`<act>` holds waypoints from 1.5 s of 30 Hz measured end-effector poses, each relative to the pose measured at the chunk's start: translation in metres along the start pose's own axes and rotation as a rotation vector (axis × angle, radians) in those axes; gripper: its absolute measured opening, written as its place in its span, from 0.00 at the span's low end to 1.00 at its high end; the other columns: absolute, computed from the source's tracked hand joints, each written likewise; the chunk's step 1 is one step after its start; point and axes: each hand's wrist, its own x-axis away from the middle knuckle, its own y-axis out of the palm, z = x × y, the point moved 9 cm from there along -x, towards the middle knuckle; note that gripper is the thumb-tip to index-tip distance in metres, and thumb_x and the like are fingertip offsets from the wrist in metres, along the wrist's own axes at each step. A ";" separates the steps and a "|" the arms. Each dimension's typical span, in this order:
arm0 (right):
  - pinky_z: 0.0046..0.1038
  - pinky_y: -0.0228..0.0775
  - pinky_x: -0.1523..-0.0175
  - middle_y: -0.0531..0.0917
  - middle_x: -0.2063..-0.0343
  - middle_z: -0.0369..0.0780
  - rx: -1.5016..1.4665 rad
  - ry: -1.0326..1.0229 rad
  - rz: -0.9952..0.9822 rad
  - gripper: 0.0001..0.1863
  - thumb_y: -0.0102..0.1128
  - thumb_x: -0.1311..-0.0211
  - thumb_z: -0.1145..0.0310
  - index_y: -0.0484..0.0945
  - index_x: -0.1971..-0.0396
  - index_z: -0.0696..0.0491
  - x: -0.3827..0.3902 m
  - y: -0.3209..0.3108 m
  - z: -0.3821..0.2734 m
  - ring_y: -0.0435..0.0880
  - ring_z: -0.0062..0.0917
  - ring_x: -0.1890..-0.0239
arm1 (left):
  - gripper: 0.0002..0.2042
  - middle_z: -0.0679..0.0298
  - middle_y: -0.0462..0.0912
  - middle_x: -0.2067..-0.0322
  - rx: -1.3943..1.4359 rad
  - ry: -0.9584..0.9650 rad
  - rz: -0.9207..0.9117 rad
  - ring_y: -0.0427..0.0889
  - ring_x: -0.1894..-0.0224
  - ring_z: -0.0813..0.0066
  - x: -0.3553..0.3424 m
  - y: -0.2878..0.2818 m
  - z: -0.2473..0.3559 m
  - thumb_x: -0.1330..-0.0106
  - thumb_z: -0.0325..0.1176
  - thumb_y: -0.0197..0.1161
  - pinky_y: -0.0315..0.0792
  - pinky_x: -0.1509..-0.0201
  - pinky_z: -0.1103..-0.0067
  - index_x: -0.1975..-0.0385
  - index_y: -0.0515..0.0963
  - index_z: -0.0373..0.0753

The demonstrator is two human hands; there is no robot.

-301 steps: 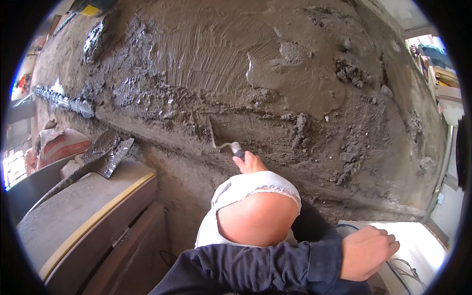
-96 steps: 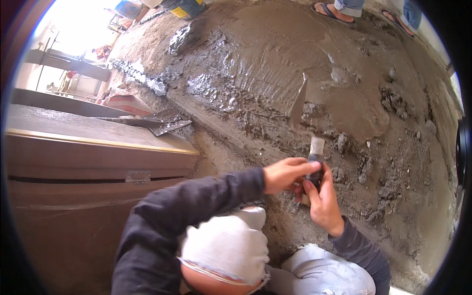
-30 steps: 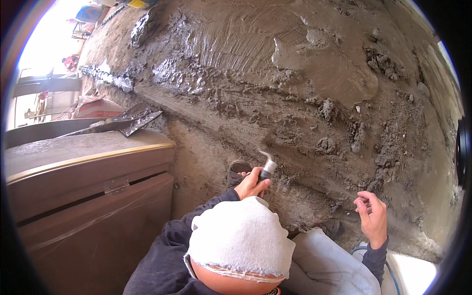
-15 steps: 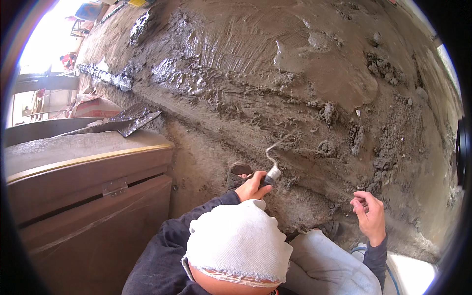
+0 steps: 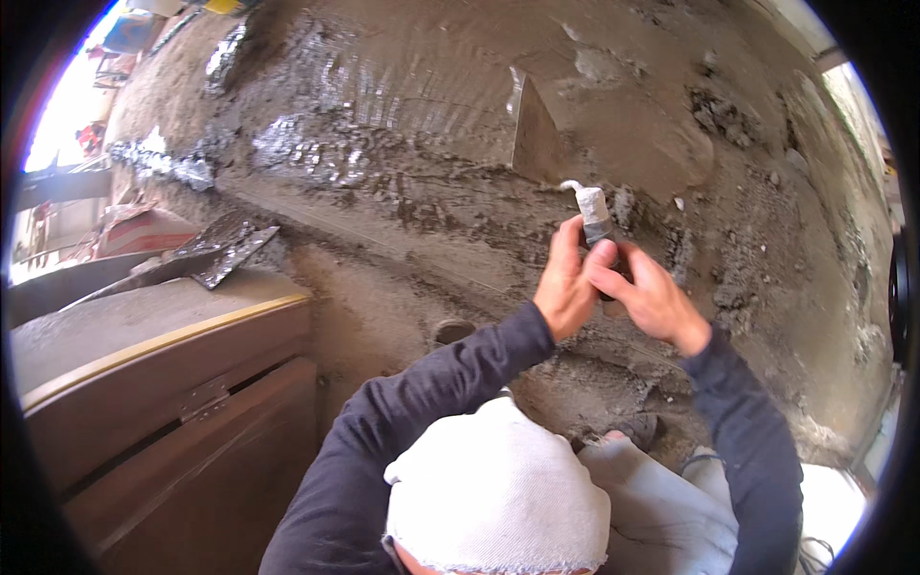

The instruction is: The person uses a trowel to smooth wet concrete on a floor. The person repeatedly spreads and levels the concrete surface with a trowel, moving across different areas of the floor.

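Note:
A trowel (image 5: 592,213) with a whitish, mortar-smeared neck is held out over wet grey mortar (image 5: 436,105). Its flat pointed blade (image 5: 537,132) reaches up and away, mud-coloured like the surface behind it. My left hand (image 5: 565,292) is closed round the dark handle, its thumb along the near side. My right hand (image 5: 654,299) closes on the same handle from the right, thumbs meeting; its fingertips are partly hidden behind the grip.
Mortar clumps (image 5: 724,115) lie at the right. At the left stands a brown wooden panel (image 5: 192,422) with a hinge and yellow edge strip; a muddy shovel (image 5: 230,259) rests over it. Behind is a red-and-white sack (image 5: 144,230). A thin line (image 5: 412,254) crosses the ground.
My left hand has carried the trowel forward and right, and its blade has turned to show a broad face. My right hand has come in from the right and joined it on the handle.

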 end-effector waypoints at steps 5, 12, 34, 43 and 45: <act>0.19 0.65 0.80 0.72 0.83 0.31 -0.272 0.151 0.158 0.20 0.61 0.38 0.52 0.71 0.70 0.55 0.011 -0.002 0.026 0.71 0.13 0.85 | 0.18 0.52 0.66 0.51 -0.257 0.172 -0.383 0.70 0.50 0.64 0.042 -0.009 -0.003 0.29 0.35 0.51 0.73 0.51 0.71 0.42 0.68 0.36; 0.30 0.72 0.69 0.79 0.74 0.43 0.279 0.011 -0.210 0.17 0.61 0.45 0.63 0.70 0.62 0.59 0.051 0.032 0.077 0.80 0.31 0.77 | 0.07 0.55 0.79 0.71 -0.476 -0.110 -0.735 0.80 0.67 0.55 0.172 -0.071 -0.088 0.44 0.29 0.62 0.75 0.64 0.67 0.68 0.79 0.33; 0.36 0.68 0.67 0.75 0.78 0.50 0.398 0.351 0.081 0.22 0.57 0.38 0.55 0.65 0.65 0.60 0.161 -0.069 0.136 0.76 0.39 0.75 | 0.10 0.62 0.74 0.65 -1.184 0.337 -0.237 0.72 0.64 0.61 0.059 -0.102 -0.028 0.48 0.27 0.68 0.70 0.61 0.69 0.65 0.82 0.39; 0.45 0.68 0.63 0.77 0.77 0.58 0.479 0.336 -0.140 0.24 0.57 0.38 0.55 0.64 0.58 0.62 0.194 -0.017 0.135 0.79 0.53 0.68 | 0.06 0.63 0.74 0.68 -1.245 0.556 -0.743 0.74 0.66 0.64 0.044 -0.078 -0.048 0.49 0.26 0.65 0.70 0.63 0.71 0.71 0.77 0.38; 0.45 0.69 0.62 0.77 0.76 0.58 0.521 0.335 -0.157 0.24 0.56 0.38 0.55 0.64 0.57 0.62 0.197 -0.019 0.135 0.79 0.53 0.68 | 0.07 0.62 0.74 0.68 -1.256 0.530 -0.759 0.75 0.66 0.63 0.040 -0.076 -0.052 0.51 0.25 0.64 0.70 0.62 0.71 0.72 0.76 0.38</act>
